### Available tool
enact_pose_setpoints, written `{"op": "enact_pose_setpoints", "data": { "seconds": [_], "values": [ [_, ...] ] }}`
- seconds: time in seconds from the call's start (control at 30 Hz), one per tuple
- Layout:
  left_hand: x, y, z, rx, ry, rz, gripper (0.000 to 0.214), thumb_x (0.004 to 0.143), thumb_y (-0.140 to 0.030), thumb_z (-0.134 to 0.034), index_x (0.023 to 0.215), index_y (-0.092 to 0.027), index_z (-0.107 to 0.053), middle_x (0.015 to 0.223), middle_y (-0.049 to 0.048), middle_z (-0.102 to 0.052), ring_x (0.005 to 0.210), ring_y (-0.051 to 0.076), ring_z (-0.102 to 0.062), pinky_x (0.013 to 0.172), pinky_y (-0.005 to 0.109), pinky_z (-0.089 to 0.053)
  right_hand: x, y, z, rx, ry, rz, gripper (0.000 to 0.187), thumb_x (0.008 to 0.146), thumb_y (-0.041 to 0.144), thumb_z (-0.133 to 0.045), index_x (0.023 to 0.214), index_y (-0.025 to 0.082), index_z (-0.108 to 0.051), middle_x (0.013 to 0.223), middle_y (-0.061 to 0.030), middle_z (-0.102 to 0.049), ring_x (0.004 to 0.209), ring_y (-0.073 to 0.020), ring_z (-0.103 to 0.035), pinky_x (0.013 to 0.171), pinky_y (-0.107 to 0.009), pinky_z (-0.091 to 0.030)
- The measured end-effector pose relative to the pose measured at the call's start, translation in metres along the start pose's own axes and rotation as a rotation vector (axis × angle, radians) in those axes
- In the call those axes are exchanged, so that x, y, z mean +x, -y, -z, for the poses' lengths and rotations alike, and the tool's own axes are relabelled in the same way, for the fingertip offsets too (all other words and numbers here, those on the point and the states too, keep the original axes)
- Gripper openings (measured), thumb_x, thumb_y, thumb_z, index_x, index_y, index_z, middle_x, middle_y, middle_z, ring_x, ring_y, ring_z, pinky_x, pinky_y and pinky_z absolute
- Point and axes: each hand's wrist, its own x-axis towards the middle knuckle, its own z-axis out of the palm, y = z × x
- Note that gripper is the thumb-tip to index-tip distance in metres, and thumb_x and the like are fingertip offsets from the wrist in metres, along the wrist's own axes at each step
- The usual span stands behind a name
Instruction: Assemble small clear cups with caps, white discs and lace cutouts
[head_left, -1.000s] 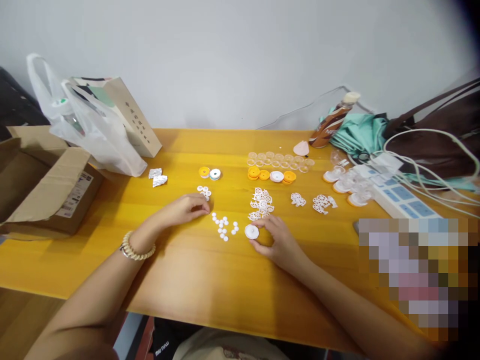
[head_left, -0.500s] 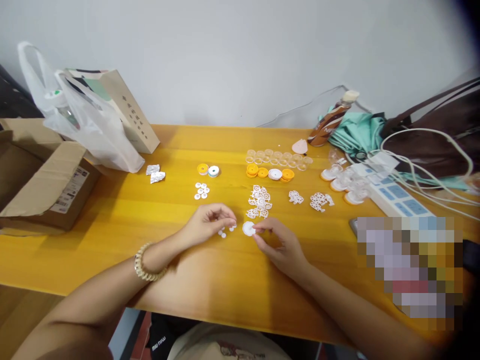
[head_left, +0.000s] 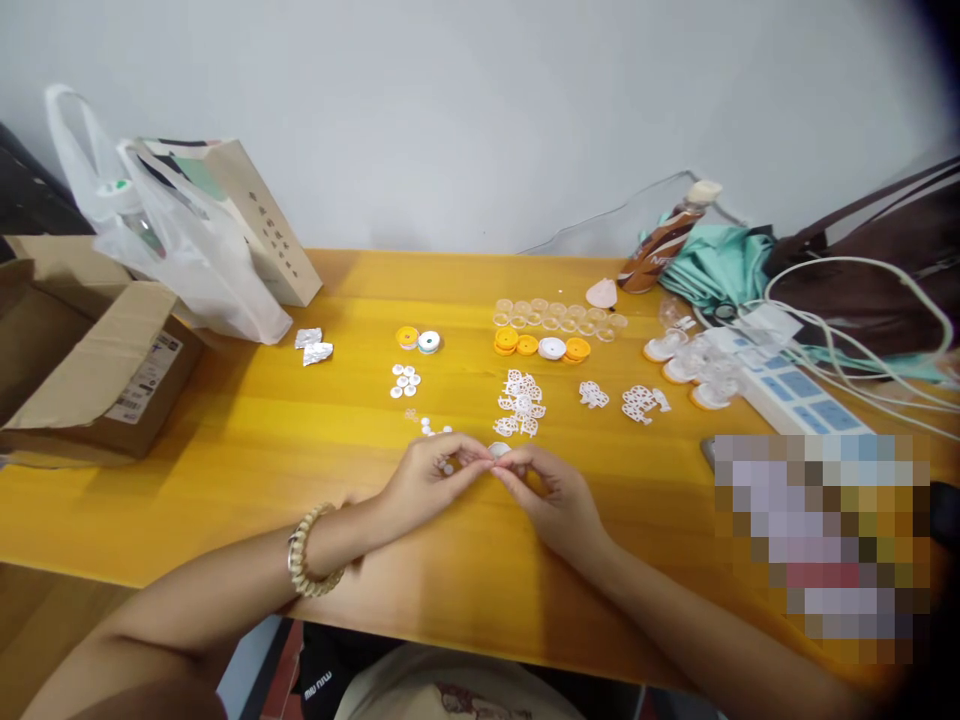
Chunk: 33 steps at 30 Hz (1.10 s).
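Observation:
My left hand (head_left: 431, 478) and my right hand (head_left: 551, 495) meet fingertip to fingertip low over the yellow table (head_left: 315, 460). Between them sits a round white disc (head_left: 499, 450), pinched by the fingers of my right hand. My left fingers are pinched on something tiny that I cannot make out. Several small white buttons (head_left: 433, 430) lie just behind my left hand. A heap of white lacy cut-outs (head_left: 521, 403) lies right behind the disc.
Farther back lie orange and white discs (head_left: 541, 347), clear caps (head_left: 559, 315), two spools (head_left: 418, 340) and foil scraps (head_left: 313, 346). A cardboard box (head_left: 82, 350) and plastic bag (head_left: 172, 250) stand left. A power strip (head_left: 799, 392), cables, bottle (head_left: 664, 245) and bags crowd the right.
My left hand has travelled right from the small white buttons to meet my right hand at the white disc. My right hand has stayed by the disc.

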Motion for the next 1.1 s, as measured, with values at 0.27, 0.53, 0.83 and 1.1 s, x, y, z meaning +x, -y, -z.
{"op": "enact_pose_setpoints", "data": {
  "seconds": [0.27,0.53,0.83,1.1],
  "values": [
    [0.007,0.003,0.018,0.205,0.004,-0.132,0.013,0.084,-0.023,-0.052,0.087,-0.016,-0.063,0.084,0.0048,-0.067,0.076,0.012,-0.061,0.071,0.024,-0.047,0.002,0.0,0.004,0.027,0.023,-0.08,0.006,0.077,0.021,-0.055,0.071,0.019,-0.058,0.065,0.0003,-0.057,0.059,-0.0122,-0.051,0.059,-0.024,-0.043],
    [0.029,0.003,0.104,0.577,0.169,0.166,0.014,0.08,-0.021,-0.048,0.085,-0.017,-0.061,0.085,0.003,-0.067,0.076,0.016,-0.061,0.072,0.028,-0.046,0.011,-0.015,0.02,0.018,0.021,-0.164,0.011,0.078,0.03,-0.056,0.075,0.019,-0.058,0.067,-0.0006,-0.058,0.06,-0.0133,-0.051,0.06,-0.026,-0.043],
    [0.031,0.023,0.096,0.57,0.276,0.25,0.015,0.076,-0.019,-0.047,0.085,-0.018,-0.059,0.08,0.002,-0.066,0.071,0.016,-0.06,0.067,0.025,-0.044,0.011,-0.015,0.019,-0.009,0.067,-0.194,0.015,0.079,0.032,-0.054,0.075,0.019,-0.058,0.065,-0.0002,-0.056,0.059,-0.013,-0.049,0.058,-0.025,-0.041],
    [0.032,0.029,0.1,0.504,0.258,0.249,0.012,0.073,-0.017,-0.048,0.081,-0.017,-0.057,0.077,0.0013,-0.063,0.07,0.014,-0.057,0.067,0.025,-0.043,0.011,-0.015,0.021,-0.032,0.077,-0.191,0.015,0.079,0.033,-0.053,0.075,0.019,-0.058,0.064,0.0005,-0.055,0.058,-0.0125,-0.048,0.058,-0.025,-0.041]
  ]
}}
